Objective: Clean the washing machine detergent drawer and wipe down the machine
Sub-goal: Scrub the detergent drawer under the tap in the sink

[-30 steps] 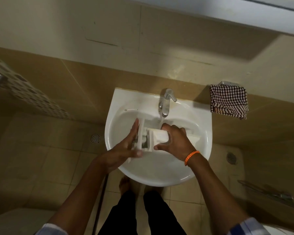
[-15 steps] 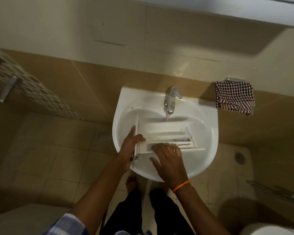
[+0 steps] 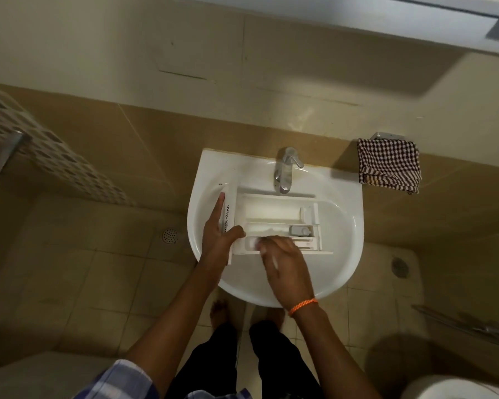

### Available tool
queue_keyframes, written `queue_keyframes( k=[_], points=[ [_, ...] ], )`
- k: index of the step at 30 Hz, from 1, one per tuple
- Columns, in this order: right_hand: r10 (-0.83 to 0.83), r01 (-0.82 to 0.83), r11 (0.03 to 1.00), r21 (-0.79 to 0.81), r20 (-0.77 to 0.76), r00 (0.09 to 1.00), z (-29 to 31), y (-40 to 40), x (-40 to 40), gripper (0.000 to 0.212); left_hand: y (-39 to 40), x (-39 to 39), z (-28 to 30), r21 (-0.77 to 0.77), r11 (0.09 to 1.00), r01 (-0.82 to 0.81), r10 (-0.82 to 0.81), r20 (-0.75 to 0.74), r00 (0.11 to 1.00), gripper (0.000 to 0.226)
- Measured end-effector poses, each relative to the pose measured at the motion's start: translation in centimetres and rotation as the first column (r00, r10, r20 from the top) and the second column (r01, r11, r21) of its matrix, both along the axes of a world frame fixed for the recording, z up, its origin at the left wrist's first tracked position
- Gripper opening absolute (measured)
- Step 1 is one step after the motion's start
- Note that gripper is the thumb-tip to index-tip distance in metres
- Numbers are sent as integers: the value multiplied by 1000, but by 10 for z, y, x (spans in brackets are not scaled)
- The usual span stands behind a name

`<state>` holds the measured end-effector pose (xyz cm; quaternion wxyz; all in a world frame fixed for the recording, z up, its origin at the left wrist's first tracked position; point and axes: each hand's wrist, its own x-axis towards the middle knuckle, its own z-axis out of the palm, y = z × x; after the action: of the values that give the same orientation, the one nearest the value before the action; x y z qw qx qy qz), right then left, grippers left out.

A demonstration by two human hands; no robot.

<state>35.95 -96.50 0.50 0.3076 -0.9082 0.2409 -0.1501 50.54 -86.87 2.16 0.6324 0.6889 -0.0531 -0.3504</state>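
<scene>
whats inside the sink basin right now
The white detergent drawer lies in the sink, left hand gripping its front, right hand covering its near compartment. The drain is hidden.

I saw a glossy white ceramic sink (image 3: 340, 272), smooth and bright. The detergent drawer (image 3: 271, 208) in it looked like matt white plastic with printed black lettering on its front panel. The tap (image 3: 285, 171) was shiny chromed metal. A checked woven cloth (image 3: 389, 165) hung on a metal holder. Wall tiles (image 3: 98, 131) were smooth beige with a slight sheen; floor tiles (image 3: 78, 272) looked duller. A braided orange cord wristband (image 3: 303, 306) looked rough.
</scene>
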Motion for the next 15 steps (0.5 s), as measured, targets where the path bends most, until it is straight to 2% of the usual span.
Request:
queue_keyframes(
  k=[2, 4, 7, 9, 11, 13, 15],
  points=[
    [-204, 194, 949, 247, 17, 979, -2, -11, -2, 22, 2, 3, 2, -16, 1000, -12, 12, -19, 1000, 92],
    [-355, 305, 799, 517, -3, 935, -1, -17, 3, 28, 2, 6, 1, -14, 1000, -11, 10, -41, 999, 93],
    [-524, 386, 629, 674, 1, 852, 6, -26, 14, 30, 5, 9, -6, 19, 1000, 3, -1, -97, 995, 94],
    [-621, 471, 592, 654, -2, 784, 7, -41, 20, 29, 8, 11, -10, 30, 1000, 6, -2, -140, 990, 94],
    [-619, 522, 673, 524, 11, 786, 6, -60, 30, 27, 9, 15, -12, 32, 999, 8, -3, -169, 986, 97],
    [-563, 506, 764, 401, 32, 826, 7, -82, 46, 25, 7, 19, -15, 38, 999, 1, 6, -179, 984, 100],
    [-542, 505, 810, 298, 52, 839, 10, -103, 65, 20, 5, 25, -17, 30, 1000, -3, 8, -179, 984, 99]
  ],
)
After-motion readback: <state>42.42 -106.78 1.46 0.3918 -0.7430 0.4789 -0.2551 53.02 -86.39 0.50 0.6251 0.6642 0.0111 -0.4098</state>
